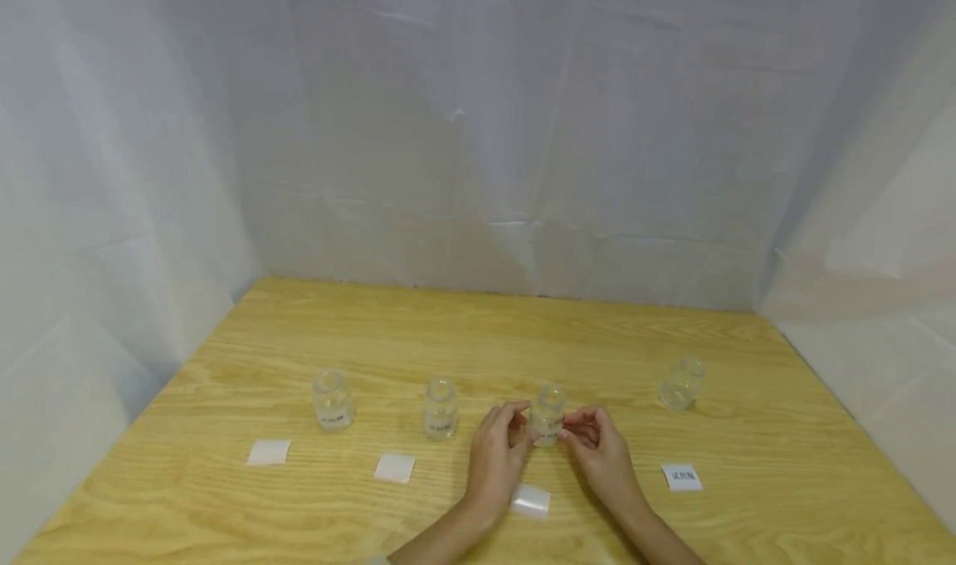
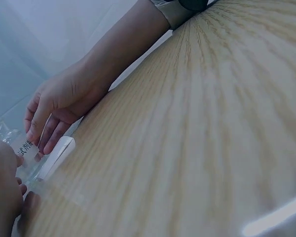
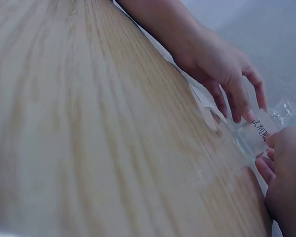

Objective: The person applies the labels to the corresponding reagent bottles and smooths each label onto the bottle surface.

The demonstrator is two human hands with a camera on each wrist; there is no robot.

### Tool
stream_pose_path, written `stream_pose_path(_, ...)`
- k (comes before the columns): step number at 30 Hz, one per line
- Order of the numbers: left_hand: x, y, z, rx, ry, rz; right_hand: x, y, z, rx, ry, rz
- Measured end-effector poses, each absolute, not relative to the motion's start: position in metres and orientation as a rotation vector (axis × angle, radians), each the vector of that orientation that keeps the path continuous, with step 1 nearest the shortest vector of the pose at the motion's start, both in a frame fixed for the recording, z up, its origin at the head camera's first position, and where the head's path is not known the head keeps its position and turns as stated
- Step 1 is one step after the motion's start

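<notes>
A small clear glass bottle (image 1: 551, 399) stands upright on the table between my two hands. Its front carries a white label (image 3: 260, 129) with dark printed characters. My left hand (image 1: 496, 453) holds the bottle from the left, its thumb at the label's edge. From the other side my right hand (image 1: 607, 459) pinches the bottle and label edge between thumb and fingers. In the left wrist view the right hand (image 2: 64, 98) reaches the labelled bottle from beyond. Just in front of the bottle, a glossy pale backing square (image 1: 530, 501) lies by my left wrist.
Two upright labelled bottles (image 1: 333, 401) (image 1: 441, 409) stand to the left, with pale squares (image 1: 269, 452) (image 1: 394, 468) before them. At right, a bottle without a visible label (image 1: 682, 382) appears tilted; a printed label (image 1: 682, 477) lies nearer. White sheeting (image 1: 493, 133) surrounds the wooden table (image 1: 418, 324).
</notes>
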State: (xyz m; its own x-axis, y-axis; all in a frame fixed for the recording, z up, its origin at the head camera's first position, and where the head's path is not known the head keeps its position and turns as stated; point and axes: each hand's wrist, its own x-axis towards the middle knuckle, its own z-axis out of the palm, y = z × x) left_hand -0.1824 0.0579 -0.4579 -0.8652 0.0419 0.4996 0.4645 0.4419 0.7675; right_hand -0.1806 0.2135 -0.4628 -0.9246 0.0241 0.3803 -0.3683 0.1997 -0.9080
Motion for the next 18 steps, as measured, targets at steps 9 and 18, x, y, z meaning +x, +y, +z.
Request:
stream_pose_path(9, -0.1841, 0.0567, -0.4555, -0.454, -2.331, -1.65, -0.1792, 0.2147, -0.4612, 0.365, -2.214, 1.801)
stream_pose_path(18, -0.1888, 0.0534, -0.4569, -0.668, -2.21, -1.772, -0.1813, 0.2144, -0.4603, 0.407, -2.244, 1.689)
